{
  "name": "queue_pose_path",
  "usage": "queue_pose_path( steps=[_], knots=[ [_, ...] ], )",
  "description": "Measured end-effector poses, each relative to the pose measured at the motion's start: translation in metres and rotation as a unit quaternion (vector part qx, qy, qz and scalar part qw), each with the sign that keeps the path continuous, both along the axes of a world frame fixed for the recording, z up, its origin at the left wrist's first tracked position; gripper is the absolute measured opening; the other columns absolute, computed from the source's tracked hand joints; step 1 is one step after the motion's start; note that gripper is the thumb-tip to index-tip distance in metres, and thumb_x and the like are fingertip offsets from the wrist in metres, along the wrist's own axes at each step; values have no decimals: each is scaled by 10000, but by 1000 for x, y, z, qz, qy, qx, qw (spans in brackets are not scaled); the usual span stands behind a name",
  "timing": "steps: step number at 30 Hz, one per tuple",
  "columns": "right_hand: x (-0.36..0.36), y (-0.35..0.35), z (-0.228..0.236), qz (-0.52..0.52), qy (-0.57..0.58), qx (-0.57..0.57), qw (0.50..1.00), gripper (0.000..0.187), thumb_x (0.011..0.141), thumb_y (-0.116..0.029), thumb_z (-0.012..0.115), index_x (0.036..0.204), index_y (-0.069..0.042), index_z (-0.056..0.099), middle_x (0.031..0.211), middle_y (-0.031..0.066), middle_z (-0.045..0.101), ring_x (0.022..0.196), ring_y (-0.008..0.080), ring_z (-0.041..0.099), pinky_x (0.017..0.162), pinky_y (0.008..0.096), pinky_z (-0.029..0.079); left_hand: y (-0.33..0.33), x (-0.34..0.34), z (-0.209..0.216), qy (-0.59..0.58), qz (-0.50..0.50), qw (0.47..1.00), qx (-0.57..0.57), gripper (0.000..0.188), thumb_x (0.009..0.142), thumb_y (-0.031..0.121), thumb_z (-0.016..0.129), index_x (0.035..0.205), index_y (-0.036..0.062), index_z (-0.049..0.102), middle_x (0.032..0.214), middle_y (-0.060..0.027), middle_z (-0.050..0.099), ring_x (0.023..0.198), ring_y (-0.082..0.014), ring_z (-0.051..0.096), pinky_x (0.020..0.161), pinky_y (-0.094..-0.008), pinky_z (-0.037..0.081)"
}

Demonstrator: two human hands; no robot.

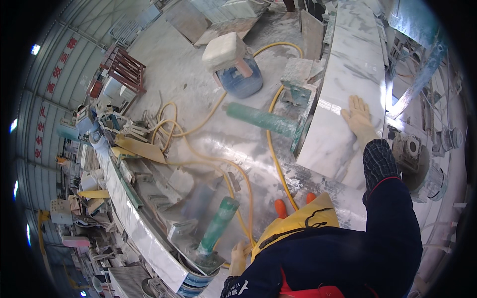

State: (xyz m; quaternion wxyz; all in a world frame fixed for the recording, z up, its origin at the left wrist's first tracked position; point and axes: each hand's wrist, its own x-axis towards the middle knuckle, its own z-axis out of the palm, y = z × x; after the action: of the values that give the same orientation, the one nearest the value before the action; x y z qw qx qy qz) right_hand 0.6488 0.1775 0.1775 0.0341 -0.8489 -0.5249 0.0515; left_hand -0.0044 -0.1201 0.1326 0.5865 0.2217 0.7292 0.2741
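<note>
My right hand (358,119), in a cream rubber glove, lies flat with its fingers spread on a long white marble slab (330,114) with grey veins. Low in the view, my left hand (239,258) wears the same kind of glove and hangs beside my yellow apron (298,221). Its fingers look curled, and whatever they may hold is hidden. A yellow hose (244,181) runs down close by the left hand. Left of that hand stands a green cylinder (218,224).
Another green cylinder (261,120) juts from the slab's support. A blue plastic drum (241,82) with a pale padded top stands on the wet floor, hose loops around it. Machinery with a motor (410,146) lines the right side. A curved white edge (134,221) crosses at left.
</note>
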Motion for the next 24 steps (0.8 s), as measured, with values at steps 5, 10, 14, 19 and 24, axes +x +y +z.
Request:
queue_pose_path(
  steps=[5, 10, 14, 19, 24],
  knots=[
    [6, -2, -3, 27, 12, 40, 999, 766, 1045, -489, 462, 1637, -37, 285, 1703, 183, 271, 1590, 330, 206, 1303, 468, 122, -28, -19, -20, 37, 157, 985, -57, 374, 1003, 352, 616, 1177, 21, 618, 1058, -184, 721, 875, -258, 717, 736, -352, 569],
    [24, 1, -22, 58, -22, 50, 997, 754, 1043, -469, 488, 1627, -28, 308, 1691, 205, 290, 1587, 335, 213, 1301, 468, 125, -109, -84, -80, -171, 439, 879, 71, 231, 999, 286, 589, 1007, 62, 643, 840, -121, 690, 704, -257, 668, 592, -398, 552],
    [43, 8, -34, 88, -52, 39, 994, 757, 1055, -475, 490, 1613, 8, 321, 1670, 240, 322, 1557, 374, 279, 1286, 491, 175, -167, -132, -121, 23, 523, 852, -13, 338, 1024, 354, 537, 1192, 64, 583, 1104, -154, 672, 948, -301, 655, 787, -427, 571],
    [64, 6, -46, 82, -76, -1, 994, 738, 1058, -443, 467, 1584, 59, 344, 1651, 278, 329, 1545, 411, 286, 1279, 492, 208, -206, -140, -128, 59, 742, 643, 182, 376, 1057, 391, 565, 1281, 91, 601, 883, -93, 647, 773, -226, 629, 665, -375, 535],
    [69, -27, -66, 70, -100, 27, 992, 642, 1071, -387, 441, 1492, 97, 433, 1572, 346, 386, 1476, 455, 359, 1219, 534, 296, -206, -168, -92, 148, 741, 604, 254, 471, 1053, 319, 538, 1432, 43, 498, 1021, -118, 648, 866, -232, 630, 739, -357, 537]
  ],
)
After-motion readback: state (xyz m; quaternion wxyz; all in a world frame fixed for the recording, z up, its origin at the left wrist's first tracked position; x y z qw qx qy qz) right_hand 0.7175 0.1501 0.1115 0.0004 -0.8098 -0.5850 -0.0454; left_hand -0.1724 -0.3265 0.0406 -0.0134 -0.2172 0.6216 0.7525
